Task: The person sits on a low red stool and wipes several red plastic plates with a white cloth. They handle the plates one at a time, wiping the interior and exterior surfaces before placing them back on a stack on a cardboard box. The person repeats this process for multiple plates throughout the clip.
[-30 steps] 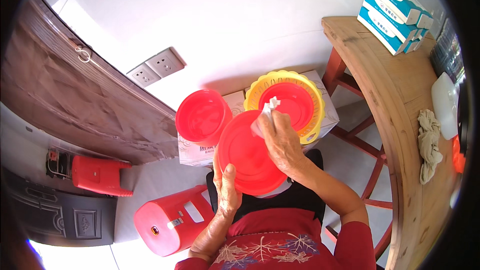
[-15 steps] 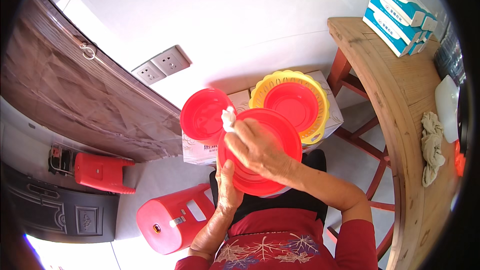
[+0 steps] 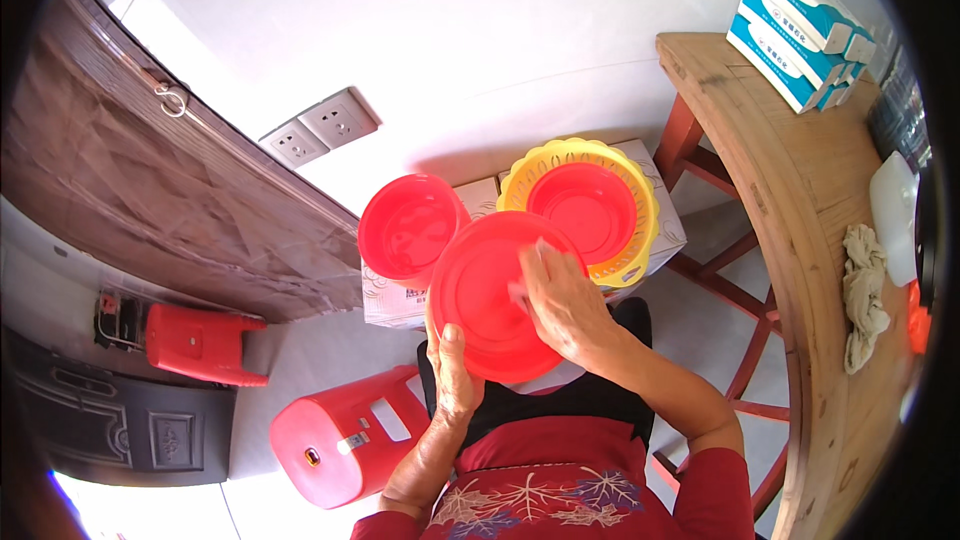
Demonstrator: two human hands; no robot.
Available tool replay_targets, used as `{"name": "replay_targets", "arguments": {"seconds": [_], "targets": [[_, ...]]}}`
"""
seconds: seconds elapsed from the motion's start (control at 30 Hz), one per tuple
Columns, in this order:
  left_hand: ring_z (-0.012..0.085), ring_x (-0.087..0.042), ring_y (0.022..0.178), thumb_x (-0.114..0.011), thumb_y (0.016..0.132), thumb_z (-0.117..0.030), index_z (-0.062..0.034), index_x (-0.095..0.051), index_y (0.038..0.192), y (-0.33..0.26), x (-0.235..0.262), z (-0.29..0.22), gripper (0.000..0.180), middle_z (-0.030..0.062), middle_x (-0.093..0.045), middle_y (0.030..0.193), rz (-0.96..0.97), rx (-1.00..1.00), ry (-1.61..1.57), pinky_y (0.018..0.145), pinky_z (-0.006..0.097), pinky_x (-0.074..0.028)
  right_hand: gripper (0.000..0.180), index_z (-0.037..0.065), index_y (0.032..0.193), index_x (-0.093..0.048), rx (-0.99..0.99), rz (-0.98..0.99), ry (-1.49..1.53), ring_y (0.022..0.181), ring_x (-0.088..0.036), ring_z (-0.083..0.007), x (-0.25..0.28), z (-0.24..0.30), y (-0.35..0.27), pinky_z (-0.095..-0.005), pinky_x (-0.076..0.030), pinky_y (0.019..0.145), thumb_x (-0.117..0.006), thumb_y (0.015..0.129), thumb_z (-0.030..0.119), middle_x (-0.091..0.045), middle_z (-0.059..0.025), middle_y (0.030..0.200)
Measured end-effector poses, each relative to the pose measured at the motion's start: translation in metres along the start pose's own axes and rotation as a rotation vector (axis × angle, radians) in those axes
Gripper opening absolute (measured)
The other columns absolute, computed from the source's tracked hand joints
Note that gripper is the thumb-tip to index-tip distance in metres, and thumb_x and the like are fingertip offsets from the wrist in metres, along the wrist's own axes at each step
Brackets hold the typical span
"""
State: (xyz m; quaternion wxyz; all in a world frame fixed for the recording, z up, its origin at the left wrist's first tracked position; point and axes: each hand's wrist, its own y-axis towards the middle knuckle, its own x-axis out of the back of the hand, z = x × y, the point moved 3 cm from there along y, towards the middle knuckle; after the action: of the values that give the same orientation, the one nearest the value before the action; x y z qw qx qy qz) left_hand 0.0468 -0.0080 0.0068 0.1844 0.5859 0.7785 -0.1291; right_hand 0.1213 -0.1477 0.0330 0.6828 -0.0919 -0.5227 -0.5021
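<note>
My left hand (image 3: 455, 380) grips the near left rim of a red plastic basin (image 3: 475, 285), thumb on the inside, holding it tilted over my lap. Over the right part of that basin is my right hand (image 3: 565, 305), its fingers closed on a white cloth (image 3: 517, 290) that is mostly hidden behind them. Just beyond, at the left, stands a second red basin (image 3: 375, 230) with what looks like water in it. At the right a yellow slotted basket (image 3: 645, 200) with a scalloped rim holds another red basin (image 3: 585, 210).
Cardboard boxes (image 3: 390, 305) carry the basins against the wall. A red plastic stool (image 3: 320, 440) lies by my left arm. A curved wooden table (image 3: 790, 170) on the right bears tissue boxes (image 3: 785, 30) and a crumpled rag (image 3: 864, 295). Wall sockets (image 3: 320, 128) are at the upper left.
My right hand has moved with the cloth from the basin's far left rim across to its right side. The basin in my left hand has shifted slightly to the left and tilted.
</note>
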Motion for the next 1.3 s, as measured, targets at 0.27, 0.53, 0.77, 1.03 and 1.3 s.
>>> {"name": "replay_targets", "arguments": {"seconds": [0.27,0.53,0.77,1.03,1.3], "targets": [[0.025,-0.041,0.13,-0.048,0.094,-0.052,-0.0059,-0.029,0.144,-0.004,0.017,0.012,0.07,0.0105,-0.038,0.144,0.012,0.073,-0.035,0.109,0.042,-0.034,0.067,-0.002,0.128,-0.04,0.18,-0.021,0.365,0.11,-0.049,-0.0393,-0.012,0.037,0.022,-0.0417,-0.049,0.085,-0.067,0.066,-0.008,-0.05,-0.021,0.122],[0.0233,-0.045,0.126,-0.033,0.093,-0.065,-0.0116,-0.031,0.144,0.002,0.034,0.021,0.074,0.0073,-0.045,0.138,0.021,0.191,-0.116,0.104,0.039,-0.038,0.048,0.004,0.121,-0.048,0.274,0.375,0.899,0.101,-0.059,-0.0277,-0.007,0.033,0.0,-0.0365,-0.05,0.08,-0.062,0.077,-0.007,-0.058,-0.0109,0.112],[0.0238,-0.04,0.13,-0.035,0.092,-0.066,-0.011,-0.029,0.144,-0.001,0.013,0.028,0.076,0.0083,-0.041,0.141,-0.011,0.13,-0.147,0.109,0.041,-0.033,0.048,0.003,0.122,-0.046,0.01,-0.103,0.859,0.107,-0.057,-0.0272,-0.001,0.033,0.029,-0.0346,-0.051,0.084,-0.06,0.077,-0.008,-0.053,-0.0146,0.113],[0.0209,-0.053,0.116,-0.031,0.092,-0.069,-0.0125,-0.044,0.131,-0.001,0.031,0.02,0.07,0.0074,-0.054,0.126,-0.065,0.183,-0.081,0.097,0.035,-0.044,0.038,0.002,0.113,-0.058,0.381,0.194,0.88,0.116,-0.053,-0.0284,0.001,0.043,0.009,-0.0371,-0.049,0.094,-0.064,0.076,-0.008,-0.053,-0.0105,0.123],[0.0223,-0.042,0.128,-0.032,0.096,-0.06,-0.011,-0.033,0.142,0.002,0.001,0.02,0.067,0.0093,-0.043,0.139,0.018,0.263,-0.186,0.107,0.039,-0.035,0.05,-0.001,0.122,-0.052,0.314,-0.071,0.527,0.109,-0.053,-0.0314,0.016,0.046,0.019,-0.0376,-0.049,0.087,-0.068,0.075,-0.002,-0.048,-0.0153,0.128]]}}
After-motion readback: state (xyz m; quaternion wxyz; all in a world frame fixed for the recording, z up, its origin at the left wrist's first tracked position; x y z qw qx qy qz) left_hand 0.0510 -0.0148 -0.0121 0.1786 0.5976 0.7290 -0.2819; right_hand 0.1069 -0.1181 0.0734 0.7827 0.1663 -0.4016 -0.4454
